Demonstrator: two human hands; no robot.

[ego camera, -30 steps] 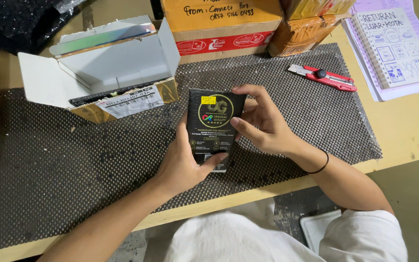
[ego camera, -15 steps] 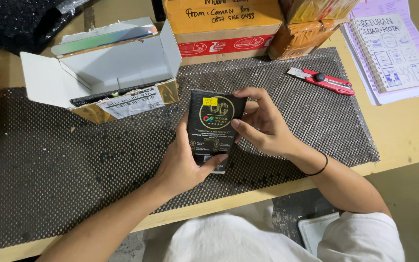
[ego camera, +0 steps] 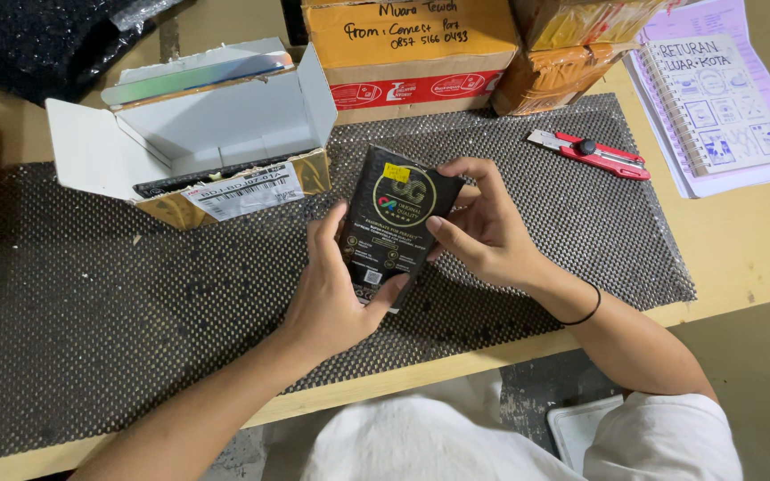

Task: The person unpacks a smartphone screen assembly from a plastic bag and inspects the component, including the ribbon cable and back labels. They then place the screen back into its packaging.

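Both hands hold a small black packet [ego camera: 394,223] above the dark mesh mat [ego camera: 135,338] that covers most of the counter [ego camera: 733,258]. The packet is flat and glossy, tilted a little to the right, with a round gold emblem and a small yellow sticker near its top. The left hand [ego camera: 331,294] cups the packet's lower left edge, thumb up along its side and fingers wrapped under its bottom. The right hand [ego camera: 487,227] grips the packet's right edge, fingers curled over its upper right corner and thumb pressed on its front face. A thin black band circles the right wrist.

Up and to the left of the packet lies an open white cardboard box [ego camera: 207,125], its flaps spread wide. Its inner walls show white, and a dark flat item lies along its near edge; more of its contents cannot be made out. A white barcode label [ego camera: 242,191] is stuck on the box's gold-coloured front wall, just left of the packet.

Directly beyond the packet stands a closed brown carton [ego camera: 412,53] with red tape along its lower edge. To the right of that carton sits a parcel wrapped in orange-brown tape [ego camera: 554,71]. A red utility knife [ego camera: 590,153] lies on the mat to the right of the packet, well apart from it. Farther right of the packet, a spiral notebook [ego camera: 724,107] rests on pink papers at the counter's edge.
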